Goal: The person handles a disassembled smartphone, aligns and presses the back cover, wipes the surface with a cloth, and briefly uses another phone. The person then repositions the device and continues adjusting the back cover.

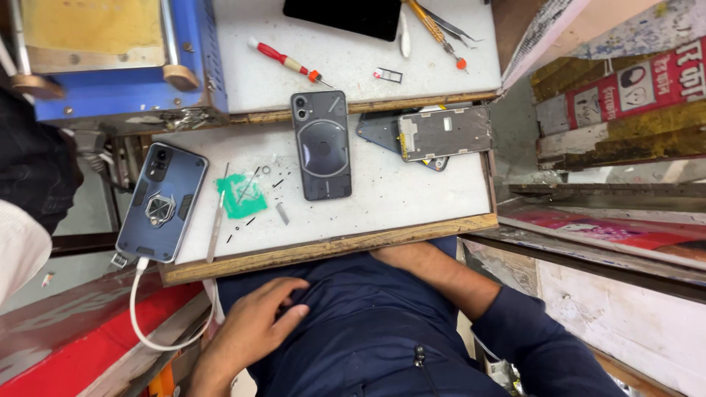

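**As it lies back-up mid-board: dark phone, untouched**

Though slim and stiff, probably slick and fragile across the glossy back of the dark phone [321, 145]; best taken by the two long side edges. Lies flat at the middle of the white board [412, 195], between the green scrap [239, 197] and the opened grey phone frame [443, 132]. Long axis near-to-far, camera end away from the body. Left hand [257, 323] loosely open on the blue shirt [368, 331], holding nothing. Right forearm [441, 276] below the board edge; right hand tucked out of sight, grip impossible to tell.

Bare board [412, 191] right of dark phone [321, 145]; screws [268, 176], tweezers [216, 228] crowd left.
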The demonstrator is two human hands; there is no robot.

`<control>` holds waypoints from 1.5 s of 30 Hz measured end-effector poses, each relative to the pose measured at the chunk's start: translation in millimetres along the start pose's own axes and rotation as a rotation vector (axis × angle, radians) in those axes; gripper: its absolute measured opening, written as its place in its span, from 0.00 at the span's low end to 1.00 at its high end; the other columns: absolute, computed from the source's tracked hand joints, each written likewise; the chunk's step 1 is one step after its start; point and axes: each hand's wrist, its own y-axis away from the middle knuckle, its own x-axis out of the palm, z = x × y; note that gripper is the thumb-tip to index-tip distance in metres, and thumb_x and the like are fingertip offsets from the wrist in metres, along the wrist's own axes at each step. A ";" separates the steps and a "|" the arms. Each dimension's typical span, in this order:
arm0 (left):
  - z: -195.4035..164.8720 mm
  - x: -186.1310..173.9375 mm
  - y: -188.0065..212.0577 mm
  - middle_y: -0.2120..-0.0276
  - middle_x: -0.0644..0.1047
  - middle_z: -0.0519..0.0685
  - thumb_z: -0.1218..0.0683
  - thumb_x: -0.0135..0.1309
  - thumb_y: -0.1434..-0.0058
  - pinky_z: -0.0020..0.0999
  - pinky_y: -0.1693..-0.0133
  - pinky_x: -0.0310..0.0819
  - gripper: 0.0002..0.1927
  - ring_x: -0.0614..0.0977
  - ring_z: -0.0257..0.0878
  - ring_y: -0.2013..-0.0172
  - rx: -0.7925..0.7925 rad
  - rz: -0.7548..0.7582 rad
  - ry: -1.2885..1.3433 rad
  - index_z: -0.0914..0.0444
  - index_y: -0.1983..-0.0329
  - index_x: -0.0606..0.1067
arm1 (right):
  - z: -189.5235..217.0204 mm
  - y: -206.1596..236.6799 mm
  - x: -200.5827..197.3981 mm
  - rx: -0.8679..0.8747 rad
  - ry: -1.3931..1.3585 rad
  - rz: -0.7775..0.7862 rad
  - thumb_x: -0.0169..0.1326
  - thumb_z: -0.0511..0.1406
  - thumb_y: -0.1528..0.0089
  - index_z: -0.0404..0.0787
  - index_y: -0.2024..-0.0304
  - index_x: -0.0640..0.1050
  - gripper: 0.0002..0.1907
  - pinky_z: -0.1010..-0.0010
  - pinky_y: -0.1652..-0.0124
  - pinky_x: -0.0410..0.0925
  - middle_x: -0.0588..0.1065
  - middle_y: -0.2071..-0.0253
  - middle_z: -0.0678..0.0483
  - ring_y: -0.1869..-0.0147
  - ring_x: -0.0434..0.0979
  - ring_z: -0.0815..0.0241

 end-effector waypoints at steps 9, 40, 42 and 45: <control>22.4 32.2 -57.8 0.47 0.79 0.60 0.41 0.56 0.35 0.49 0.46 0.73 0.27 0.79 0.57 0.47 0.106 -0.190 -0.323 0.63 0.41 0.75 | -10.6 21.0 -7.2 0.048 0.199 -0.076 0.51 0.42 0.35 0.45 0.44 0.79 0.19 0.54 0.42 0.69 0.79 0.45 0.47 0.42 0.78 0.43; -69.8 -50.5 -106.8 0.64 0.83 0.54 0.55 0.57 0.37 0.41 0.64 0.78 0.14 0.84 0.49 0.69 0.149 -0.695 -0.030 0.63 0.49 0.79 | 39.2 60.1 -88.2 -0.068 -0.309 -0.126 0.50 0.35 0.29 0.43 0.42 0.79 0.15 0.66 0.43 0.76 0.83 0.46 0.49 0.42 0.84 0.57; -68.2 -48.0 -114.8 0.64 0.82 0.54 0.56 0.58 0.37 0.42 0.63 0.78 0.15 0.84 0.50 0.68 0.158 -0.697 -0.066 0.64 0.48 0.78 | 42.0 37.1 -83.9 0.011 -0.502 -0.329 0.49 0.33 0.29 0.40 0.39 0.76 0.16 0.69 0.43 0.76 0.81 0.45 0.47 0.42 0.82 0.59; -65.2 -47.6 -123.4 0.65 0.82 0.55 0.56 0.59 0.37 0.45 0.61 0.77 0.15 0.83 0.53 0.64 0.212 -0.714 -0.156 0.65 0.48 0.78 | 41.2 -7.4 -76.3 -0.044 -0.781 -0.519 0.47 0.27 0.30 0.35 0.30 0.64 0.24 0.68 0.38 0.72 0.72 0.35 0.46 0.34 0.75 0.57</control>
